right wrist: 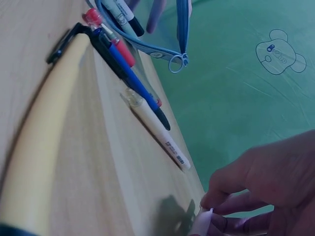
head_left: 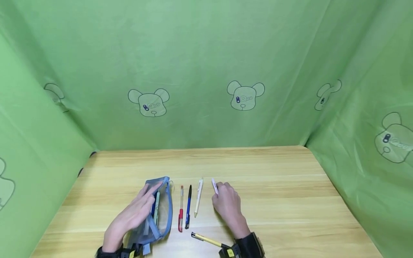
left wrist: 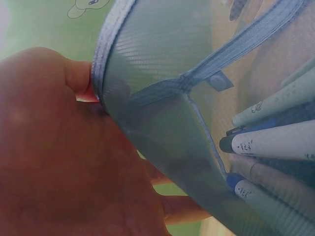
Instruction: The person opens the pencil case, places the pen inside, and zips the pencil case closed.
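- The right hand [head_left: 227, 203] pinches a white pen [head_left: 214, 186] at its fingertips [right wrist: 212, 200], just above the wooden table [head_left: 284, 200]; this looks like the pick-up step of gathering pens.
- The left hand [head_left: 133, 214] grips the blue mesh pencil case [head_left: 161, 215], fingers curled over its top edge, thumb beneath.
- Through the mesh, several pens [left wrist: 275, 142] already lie inside, beside the left fingers.
- Next likely needs the white pen carried leftward to the case mouth, past the pens between the hands.
- Between the two hands lie a red pen [head_left: 181, 212], a blue pen [head_left: 188, 210] and a cream pen [head_left: 198, 197].
- A yellow pen [head_left: 206, 239] lies near the right wrist.
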Motion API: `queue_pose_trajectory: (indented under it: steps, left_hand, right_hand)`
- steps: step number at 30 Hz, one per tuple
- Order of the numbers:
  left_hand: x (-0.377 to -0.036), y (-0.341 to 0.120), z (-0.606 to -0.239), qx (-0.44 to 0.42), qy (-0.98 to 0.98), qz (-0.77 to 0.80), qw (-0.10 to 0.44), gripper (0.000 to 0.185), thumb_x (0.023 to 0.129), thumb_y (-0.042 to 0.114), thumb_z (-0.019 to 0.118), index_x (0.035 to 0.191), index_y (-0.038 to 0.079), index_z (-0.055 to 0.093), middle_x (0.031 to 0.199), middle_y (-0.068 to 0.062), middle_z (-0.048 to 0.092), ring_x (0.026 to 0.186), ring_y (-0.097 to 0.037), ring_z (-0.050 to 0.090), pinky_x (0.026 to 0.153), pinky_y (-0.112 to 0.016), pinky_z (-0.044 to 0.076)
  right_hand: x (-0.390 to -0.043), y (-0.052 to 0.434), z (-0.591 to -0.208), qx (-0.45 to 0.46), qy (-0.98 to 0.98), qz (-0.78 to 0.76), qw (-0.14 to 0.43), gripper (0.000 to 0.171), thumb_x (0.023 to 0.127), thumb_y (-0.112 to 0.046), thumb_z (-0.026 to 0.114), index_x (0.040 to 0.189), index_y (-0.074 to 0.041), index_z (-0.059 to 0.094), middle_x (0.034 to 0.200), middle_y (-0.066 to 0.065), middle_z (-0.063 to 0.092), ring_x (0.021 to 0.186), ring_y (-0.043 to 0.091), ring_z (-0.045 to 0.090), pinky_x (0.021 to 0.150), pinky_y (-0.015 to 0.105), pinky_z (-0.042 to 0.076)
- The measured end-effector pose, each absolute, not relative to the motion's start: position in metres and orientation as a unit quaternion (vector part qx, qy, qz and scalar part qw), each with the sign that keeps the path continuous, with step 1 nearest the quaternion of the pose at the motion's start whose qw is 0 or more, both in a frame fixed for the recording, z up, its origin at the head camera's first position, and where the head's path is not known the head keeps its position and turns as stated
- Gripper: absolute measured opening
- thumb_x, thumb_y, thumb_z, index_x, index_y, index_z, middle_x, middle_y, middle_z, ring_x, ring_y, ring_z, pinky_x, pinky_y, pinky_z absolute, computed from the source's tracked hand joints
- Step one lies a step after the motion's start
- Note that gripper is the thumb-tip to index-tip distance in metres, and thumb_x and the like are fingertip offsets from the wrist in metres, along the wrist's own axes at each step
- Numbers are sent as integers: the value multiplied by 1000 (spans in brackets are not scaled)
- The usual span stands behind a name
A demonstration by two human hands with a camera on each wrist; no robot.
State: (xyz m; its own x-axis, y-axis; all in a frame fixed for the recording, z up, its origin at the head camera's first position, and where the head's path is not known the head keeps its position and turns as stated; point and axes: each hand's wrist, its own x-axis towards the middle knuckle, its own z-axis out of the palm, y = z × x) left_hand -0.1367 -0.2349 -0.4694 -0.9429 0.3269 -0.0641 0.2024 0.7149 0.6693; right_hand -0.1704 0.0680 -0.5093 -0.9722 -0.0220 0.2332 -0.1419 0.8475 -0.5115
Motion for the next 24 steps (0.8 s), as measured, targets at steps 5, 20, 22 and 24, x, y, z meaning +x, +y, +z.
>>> queue_pose_trajectory:
  steps: [5,20,22,24]
  left_hand:
    - [-140,-234,-469,150,921,349,89,53,112,22,18,164,11,25,167,-18,21,151,-52,7,115,-75,11]
    - [-130,-248,-472,126,925,348,87,54,113,29,18,164,13,26,165,-29,19,150,-55,8,108,-82,20]
    - [-130,-248,-473,125,925,348,86,54,113,29,19,164,13,26,165,-29,19,150,-55,9,108,-81,20]
    - [-130,-249,-474,123,925,349,89,54,113,29,19,164,14,26,165,-31,18,150,-55,9,108,-81,21]
  right_hand:
    - [-171,72,-506,41,-953,275,118,38,77,4,76,115,5,72,82,9,65,62,18,56,49,29,49]
    - [-168,54,-498,72,-937,331,86,41,79,5,75,120,2,71,82,2,65,64,11,55,55,24,49]
    - [-168,52,-496,75,-935,336,80,41,79,5,75,121,2,70,81,0,64,64,9,54,55,23,49]
    - [-168,51,-495,78,-934,342,71,42,80,4,75,122,2,70,81,-1,64,63,8,53,54,22,48]
